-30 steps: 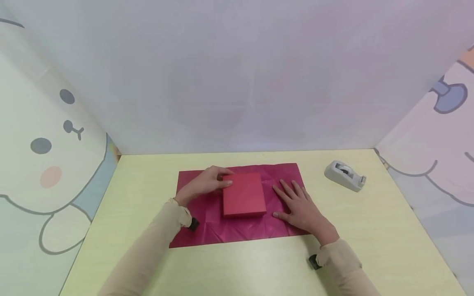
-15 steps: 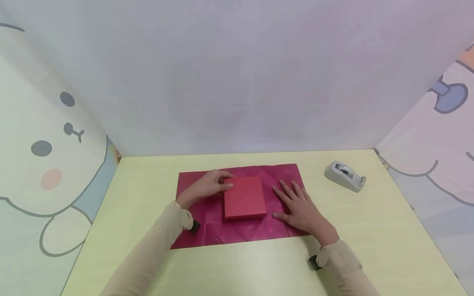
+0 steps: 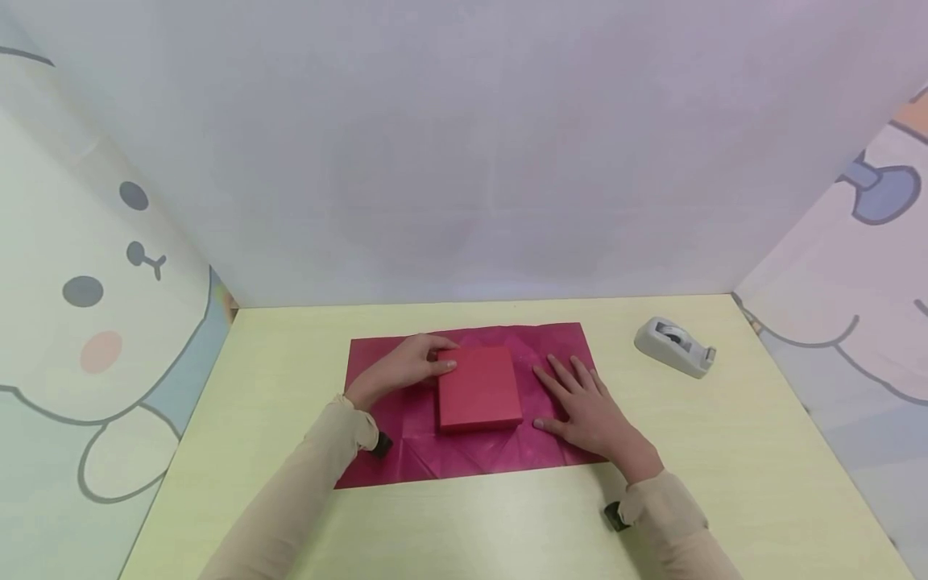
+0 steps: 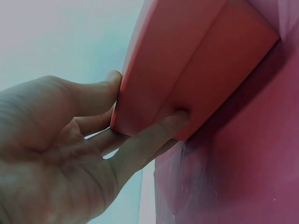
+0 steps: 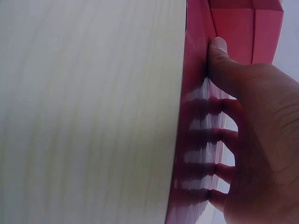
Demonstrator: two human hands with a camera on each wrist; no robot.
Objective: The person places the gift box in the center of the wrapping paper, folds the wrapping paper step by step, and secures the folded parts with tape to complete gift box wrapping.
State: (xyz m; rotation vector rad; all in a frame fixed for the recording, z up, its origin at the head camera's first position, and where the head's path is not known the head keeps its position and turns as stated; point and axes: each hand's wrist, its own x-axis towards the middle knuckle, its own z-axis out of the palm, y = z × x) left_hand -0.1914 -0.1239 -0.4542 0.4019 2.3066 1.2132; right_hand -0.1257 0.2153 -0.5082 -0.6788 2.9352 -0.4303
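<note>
A square red box [image 3: 480, 388] with a lid sits on a magenta sheet of wrapping paper [image 3: 471, 459], which shows creases near its front edge. At the box's back left corner my left hand [image 3: 406, 364] grips it, thumb on the top edge and fingers around the corner and side. In the left wrist view one fingertip presses the box's side [image 4: 205, 79] below the lid seam. To the right of the box, my right hand [image 3: 589, 411] rests on the paper with spread, straight fingers. The right wrist view shows its thumb and fingertips touching the shiny paper [image 5: 191, 140].
A grey tape dispenser [image 3: 674, 345] with a roll of tape stands at the back right of the pale wooden table [image 3: 464, 532]. A plain light wall [image 3: 478, 161] rises behind the table, and cartoon-printed panels [image 3: 94, 322] flank both sides.
The red box and my left hand have shifted slightly toward the front over the first half second, then stayed put. My right hand has kept its place on the paper.
</note>
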